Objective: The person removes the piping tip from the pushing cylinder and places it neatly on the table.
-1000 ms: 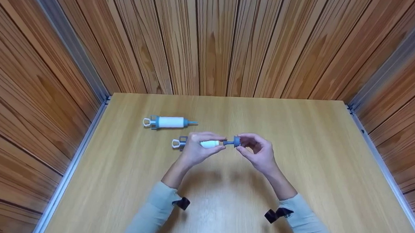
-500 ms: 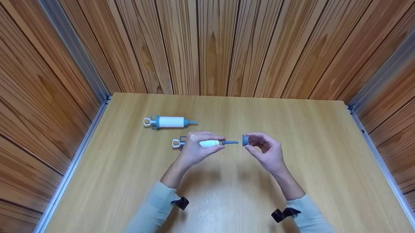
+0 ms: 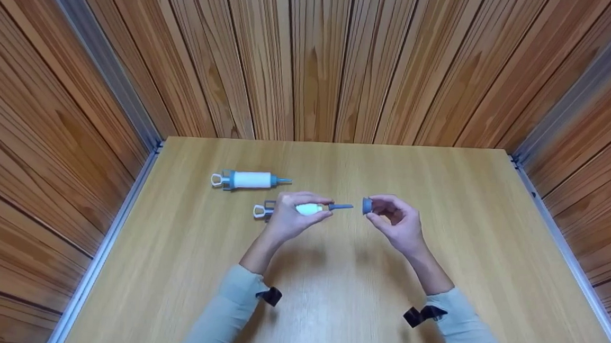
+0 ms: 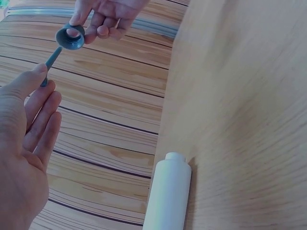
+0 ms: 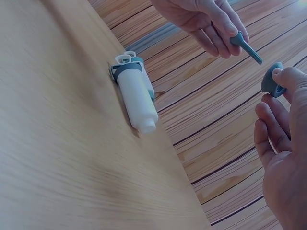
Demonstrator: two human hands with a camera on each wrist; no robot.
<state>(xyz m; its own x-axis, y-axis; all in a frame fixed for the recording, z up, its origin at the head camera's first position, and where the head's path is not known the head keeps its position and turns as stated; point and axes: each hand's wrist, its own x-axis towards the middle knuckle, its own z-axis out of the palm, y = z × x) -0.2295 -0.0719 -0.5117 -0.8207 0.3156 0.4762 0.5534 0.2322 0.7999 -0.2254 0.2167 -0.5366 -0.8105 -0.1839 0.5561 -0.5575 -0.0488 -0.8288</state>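
My left hand pinches a thin, tapered blue-grey nozzle between thumb and fingertips, its narrow end toward the right. Facing it, my right hand holds a blue-grey ring cap by thumb and fingers. In the left wrist view, the open side of the ring cap shows, with ridges inside. A small gap separates nozzle and cap. Below the left hand, a white syringe-like dispenser lies on the table, its bare neck to the right. The hand partly covers it in the head view.
Farther back on the table lies a second white dispenser with a blue nozzle fitted and a white loop handle. Wood-panelled walls and metal rails border the table.
The ring cap has come off the nozzle and moved right with my right hand, leaving a gap. My left hand stays nearly in place with the nozzle; both dispensers lie still.
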